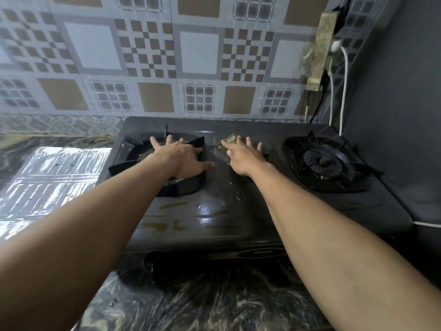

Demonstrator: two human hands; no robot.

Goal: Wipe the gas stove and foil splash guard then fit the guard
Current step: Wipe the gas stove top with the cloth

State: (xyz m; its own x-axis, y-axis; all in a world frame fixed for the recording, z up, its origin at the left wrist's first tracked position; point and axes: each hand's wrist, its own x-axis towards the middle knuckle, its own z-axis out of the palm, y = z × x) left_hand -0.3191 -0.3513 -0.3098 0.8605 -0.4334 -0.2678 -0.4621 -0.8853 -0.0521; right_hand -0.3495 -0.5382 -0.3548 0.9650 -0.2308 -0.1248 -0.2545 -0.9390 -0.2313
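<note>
A black two-burner gas stove [238, 218] stands on the counter, its top wet and streaked with brownish marks near the front. My left hand [181, 156] lies flat with spread fingers on the left burner's pan support [119, 167]. My right hand [243, 156] presses a green cloth [228, 139] with straight fingers onto the stove's middle strip. The foil splash guard [50, 177] lies flat on the counter to the left of the stove.
The right burner [324, 162] with its pan support is uncovered. A patterned tile wall [198, 56] rises behind the stove. A power strip [321, 51] with white and black cables hangs at the back right. A dark wall closes the right side. Marbled counter [214, 304] runs along the front.
</note>
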